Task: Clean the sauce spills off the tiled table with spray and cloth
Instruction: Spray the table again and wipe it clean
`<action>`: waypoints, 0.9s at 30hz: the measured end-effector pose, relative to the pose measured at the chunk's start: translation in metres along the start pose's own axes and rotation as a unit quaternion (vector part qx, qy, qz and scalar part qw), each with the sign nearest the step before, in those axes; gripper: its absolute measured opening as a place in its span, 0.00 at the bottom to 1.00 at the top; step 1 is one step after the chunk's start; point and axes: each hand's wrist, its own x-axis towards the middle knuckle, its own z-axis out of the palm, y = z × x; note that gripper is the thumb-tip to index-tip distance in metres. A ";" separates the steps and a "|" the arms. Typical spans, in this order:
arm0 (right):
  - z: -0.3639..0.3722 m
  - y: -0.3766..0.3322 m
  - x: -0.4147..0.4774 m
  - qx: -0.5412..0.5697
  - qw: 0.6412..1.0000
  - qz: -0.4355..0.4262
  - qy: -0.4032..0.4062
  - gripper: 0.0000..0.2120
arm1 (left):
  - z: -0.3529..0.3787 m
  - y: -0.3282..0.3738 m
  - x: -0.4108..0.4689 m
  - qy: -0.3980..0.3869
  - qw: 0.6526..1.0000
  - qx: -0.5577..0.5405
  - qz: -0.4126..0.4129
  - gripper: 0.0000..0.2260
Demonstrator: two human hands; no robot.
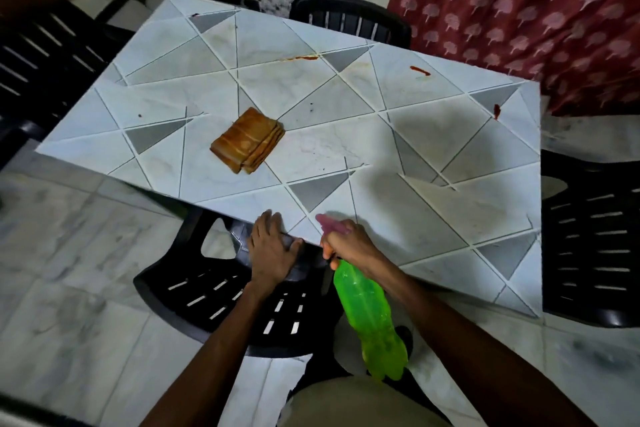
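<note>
Pale triangle-tiled worktop (346,135): my right hand (349,243) grips the light green plastic spray bottle (370,315) by its neck; left hand (272,250) rests open, empty; soft folded brown cloth (247,139) beyond.

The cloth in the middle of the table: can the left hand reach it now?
Probably yes. The left hand rests empty on the near table edge, and the tiles between it and the cloth are bare, though a lean forward may help.

Folded brown cloth (247,140) — mid-table (450,204)
</note>
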 end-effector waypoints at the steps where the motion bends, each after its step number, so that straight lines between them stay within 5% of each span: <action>1: 0.006 -0.005 0.002 -0.008 1.000 0.002 -0.007 0.21 | 0.000 -0.002 0.000 0.011 1.000 -0.014 -0.012 0.38; 10: 0.026 0.007 0.003 -0.032 0.999 0.014 -0.037 0.28 | 0.001 -0.021 -0.009 0.042 0.997 -0.051 -0.038 0.35; 15: -0.010 0.041 -0.025 -0.022 0.998 0.048 -0.021 0.21 | 0.006 0.007 -0.010 0.062 0.994 -0.083 -0.041 0.30; 23: -0.094 0.128 -0.101 0.079 0.992 0.066 0.076 0.28 | 0.049 0.089 -0.032 -0.024 0.992 -0.041 0.117 0.30; 27: -0.131 0.171 -0.136 0.120 0.976 0.085 0.157 0.23 | 0.071 0.124 -0.049 -0.068 0.981 -0.014 0.179 0.29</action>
